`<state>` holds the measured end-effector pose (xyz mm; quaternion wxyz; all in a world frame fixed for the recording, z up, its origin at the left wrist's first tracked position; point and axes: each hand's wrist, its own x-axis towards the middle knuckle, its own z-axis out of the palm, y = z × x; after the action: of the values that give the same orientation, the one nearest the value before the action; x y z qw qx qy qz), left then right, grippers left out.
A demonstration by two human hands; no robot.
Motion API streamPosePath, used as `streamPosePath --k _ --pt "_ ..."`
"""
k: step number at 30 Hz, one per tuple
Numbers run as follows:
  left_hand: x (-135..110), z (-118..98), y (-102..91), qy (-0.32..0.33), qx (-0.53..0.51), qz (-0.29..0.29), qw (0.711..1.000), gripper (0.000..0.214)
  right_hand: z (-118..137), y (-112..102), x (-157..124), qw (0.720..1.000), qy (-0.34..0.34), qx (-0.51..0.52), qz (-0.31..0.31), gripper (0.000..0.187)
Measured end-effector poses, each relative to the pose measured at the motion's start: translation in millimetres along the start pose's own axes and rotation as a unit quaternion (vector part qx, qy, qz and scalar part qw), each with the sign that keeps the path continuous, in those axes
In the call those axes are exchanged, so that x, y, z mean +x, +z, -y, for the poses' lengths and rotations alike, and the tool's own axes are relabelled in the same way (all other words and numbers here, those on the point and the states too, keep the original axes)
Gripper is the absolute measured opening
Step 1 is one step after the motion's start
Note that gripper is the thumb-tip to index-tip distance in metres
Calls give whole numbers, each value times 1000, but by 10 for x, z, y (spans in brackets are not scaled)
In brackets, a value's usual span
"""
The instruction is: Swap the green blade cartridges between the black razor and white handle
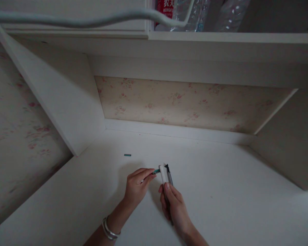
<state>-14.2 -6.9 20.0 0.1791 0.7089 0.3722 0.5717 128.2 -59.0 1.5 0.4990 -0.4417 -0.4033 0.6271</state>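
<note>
My left hand (138, 185) is closed in a pinch on a small thin teal-tipped piece (155, 171), its tip held against a white pen barrel (163, 174). My right hand (175, 206) is wrapped round two pens: the white pen barrel and a dark pen (168, 175) beside it, both pointing away from me. A silver bracelet (108, 230) sits on my left wrist. A small teal piece (127, 155) lies on the white desk (233, 201), well to the upper left of my hands.
The desk sits in a recess with white side panels (64, 102) and a floral back wall (184, 102). A shelf (220, 37) above holds plastic water bottles (195, 13). A pale cable (79, 20) hangs across the top.
</note>
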Motion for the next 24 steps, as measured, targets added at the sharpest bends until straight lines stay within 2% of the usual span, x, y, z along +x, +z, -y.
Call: streamPosePath --k 2,6,12,17,24 --pt "-4 15 6 0 1 -2 1000 12 8 7 -1 1000 4 -1 5 50" --pt "-1 10 13 -4 0 2 1000 13 11 24 -21 998 8 -2 59 50" --pt "-12 4 1 4 1 -5 1000 12 -7 -1 8 1000 11 3 -6 51" --pt "-1 -4 10 -3 2 0 1000 12 -6 5 -7 999 6 -5 38 49" --pt "17 -23 11 0 0 -3 1000 11 -11 -11 -11 999 4 -12 30 49"
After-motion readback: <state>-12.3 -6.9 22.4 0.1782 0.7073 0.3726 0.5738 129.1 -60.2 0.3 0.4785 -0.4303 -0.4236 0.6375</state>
